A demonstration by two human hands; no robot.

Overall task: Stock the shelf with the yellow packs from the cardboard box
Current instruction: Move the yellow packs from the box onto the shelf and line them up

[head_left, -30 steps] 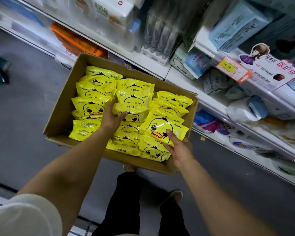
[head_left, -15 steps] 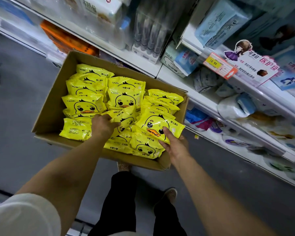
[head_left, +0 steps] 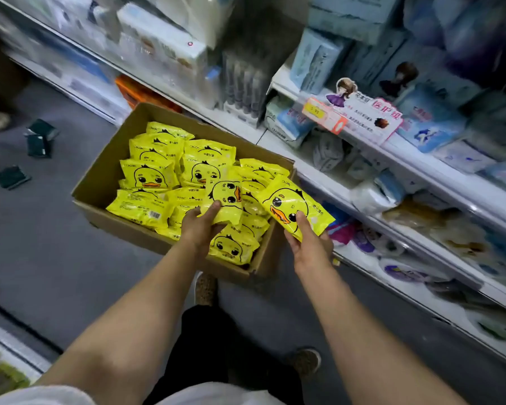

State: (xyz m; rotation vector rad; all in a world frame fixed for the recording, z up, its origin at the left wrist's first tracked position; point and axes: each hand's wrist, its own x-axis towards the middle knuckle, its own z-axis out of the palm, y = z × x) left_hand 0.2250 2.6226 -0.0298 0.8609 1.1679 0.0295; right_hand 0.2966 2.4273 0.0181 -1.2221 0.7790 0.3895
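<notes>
An open cardboard box [head_left: 100, 182] stands on the floor by the shelves, filled with several yellow duck-printed packs [head_left: 149, 176]. My left hand [head_left: 200, 226] grips one yellow pack [head_left: 225, 200], lifted a little above the pile. My right hand [head_left: 307, 247] holds another yellow pack [head_left: 292, 209] by its lower end, raised over the box's right corner toward the shelf [head_left: 327, 176]. Both packs are clear of the rest.
White shelves run diagonally on the right with blue and white packets [head_left: 289, 124] and a price tag [head_left: 324, 115]. Small dark green boxes [head_left: 40, 141] lie on the grey floor at the left. My shoe [head_left: 206, 287] sits just below the box.
Both hands have lifted a pack out of the pile. The right hand has carried its pack up and right, past the box's corner. The view has swung slightly.
</notes>
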